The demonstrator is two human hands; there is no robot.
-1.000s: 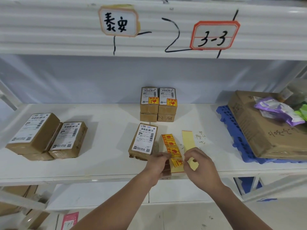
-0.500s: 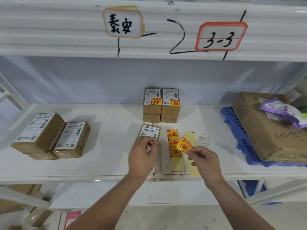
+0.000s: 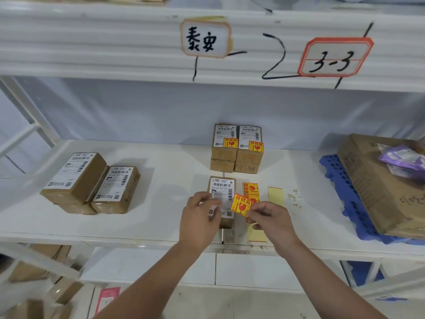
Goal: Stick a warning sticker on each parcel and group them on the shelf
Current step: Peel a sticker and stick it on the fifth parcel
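Note:
A small brown parcel (image 3: 222,187) with a white shipping label lies at the middle front of the white shelf (image 3: 161,217). My left hand (image 3: 200,217) rests on its left side, fingers curled over it. My right hand (image 3: 269,217) pinches a yellow-and-red warning sticker (image 3: 240,205) just over the parcel's right edge. The sticker sheet (image 3: 251,188) lies beside the parcel. Behind it stand stacked parcels (image 3: 236,148) bearing stickers. Unstickered parcels (image 3: 92,183) sit at the left.
A strip of pale yellow backing paper (image 3: 275,195) lies right of the sheet. A large cardboard box (image 3: 377,187) rests on a blue plastic pallet (image 3: 338,192) at the right, with a purple bag (image 3: 404,162) on top. More boxes sit below the shelf at lower left.
My right hand peeled a sticker off the sheet and carried it left to the parcel's edge. My left hand shifted from the sheet onto the parcel.

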